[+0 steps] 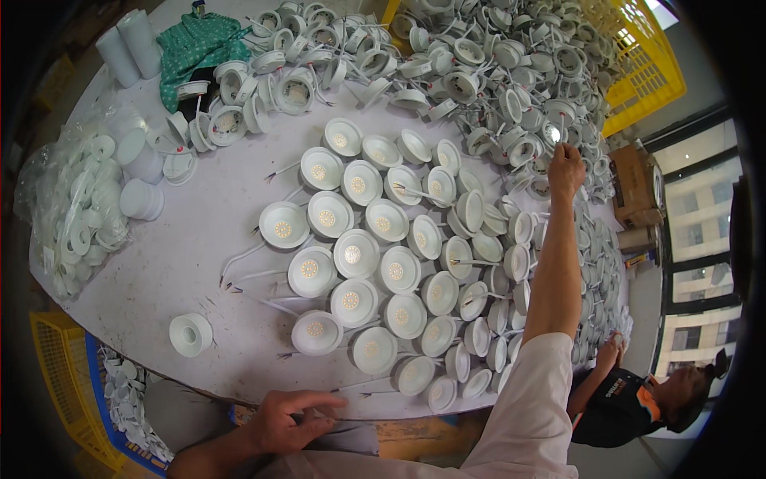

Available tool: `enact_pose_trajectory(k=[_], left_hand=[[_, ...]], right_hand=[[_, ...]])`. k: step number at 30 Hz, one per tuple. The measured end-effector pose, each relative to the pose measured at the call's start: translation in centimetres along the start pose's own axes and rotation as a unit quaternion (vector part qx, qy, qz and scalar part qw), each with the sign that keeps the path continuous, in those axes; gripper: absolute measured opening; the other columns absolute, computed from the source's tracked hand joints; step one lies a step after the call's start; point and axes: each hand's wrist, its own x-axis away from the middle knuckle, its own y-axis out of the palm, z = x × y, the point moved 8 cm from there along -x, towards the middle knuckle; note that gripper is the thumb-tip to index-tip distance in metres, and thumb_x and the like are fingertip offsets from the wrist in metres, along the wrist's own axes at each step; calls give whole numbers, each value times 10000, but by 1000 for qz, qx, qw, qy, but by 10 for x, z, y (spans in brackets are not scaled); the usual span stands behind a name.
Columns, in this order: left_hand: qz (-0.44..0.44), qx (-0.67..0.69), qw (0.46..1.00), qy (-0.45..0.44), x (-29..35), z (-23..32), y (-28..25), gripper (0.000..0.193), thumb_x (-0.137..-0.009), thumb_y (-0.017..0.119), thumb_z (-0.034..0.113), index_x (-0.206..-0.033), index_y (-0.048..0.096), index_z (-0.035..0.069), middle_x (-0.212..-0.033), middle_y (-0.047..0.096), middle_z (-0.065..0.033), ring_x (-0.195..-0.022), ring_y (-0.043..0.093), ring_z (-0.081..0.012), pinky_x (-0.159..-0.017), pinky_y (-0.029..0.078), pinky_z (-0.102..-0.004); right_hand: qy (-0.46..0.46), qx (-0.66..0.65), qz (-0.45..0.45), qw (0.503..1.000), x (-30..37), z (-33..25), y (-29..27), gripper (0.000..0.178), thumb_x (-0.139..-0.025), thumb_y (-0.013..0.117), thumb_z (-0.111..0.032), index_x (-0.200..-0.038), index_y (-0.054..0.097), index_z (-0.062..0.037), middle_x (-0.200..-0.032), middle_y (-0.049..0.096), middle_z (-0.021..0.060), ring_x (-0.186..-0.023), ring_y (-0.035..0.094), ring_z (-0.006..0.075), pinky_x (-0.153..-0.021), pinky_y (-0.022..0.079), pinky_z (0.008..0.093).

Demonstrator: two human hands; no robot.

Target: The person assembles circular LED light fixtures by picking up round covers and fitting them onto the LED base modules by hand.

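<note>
White round downlights with yellow dotted LED discs stand in close rows on the white table, their short wires trailing out. My right hand stretches to the heap of white lamp housings at the far right. Its fingers are pinched together beside a bright, glowing lamp; what they hold is hidden. Close to my body, my left hand hovers at the table's near edge, fingers loosely stretched and holding nothing. The nearest wire ends lie just beyond its fingertips.
A single white ring-shaped part sits at the near left. Further left are a clear bag of white rings, white rolls and a green cloth. Yellow crates flank the table. A co-worker works at the right.
</note>
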Motion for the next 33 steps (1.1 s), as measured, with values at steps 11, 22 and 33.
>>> enact_pose_trajectory(k=[11, 22, 33], left_hand=[[40, 123, 986, 107, 8, 21, -10, 545, -889, 544, 390, -1228, 518, -36, -1174, 595, -188, -1028, 538, -225, -855, 437, -335], [-19, 320, 930, 181, 37, 36, 11, 684, -891, 546, 445, -1342, 373, -38, -1271, 529, -220, -1212, 491, -351, -1075, 297, -529], [124, 83, 969, 195, 54, 23, -1, 367, -820, 651, 126, -1161, 547, 41, -1009, 640, -104, -909, 566, -124, -811, 469, -276]], right_hand=[[-176, -400, -163, 884, 221, -205, -190, 106, -815, 569, 63, -890, 589, -9, -838, 598, 77, -694, 553, 149, -651, 452, 257], [-190, -390, -249, 866, 400, -241, -260, 158, -733, 714, -17, -860, 623, -34, -771, 603, 101, -678, 591, 270, -585, 461, 345], [270, -510, -506, 641, 493, -238, -216, 185, -931, 524, -192, -868, 607, -39, -558, 535, 29, -466, 502, 76, -441, 409, 224]])
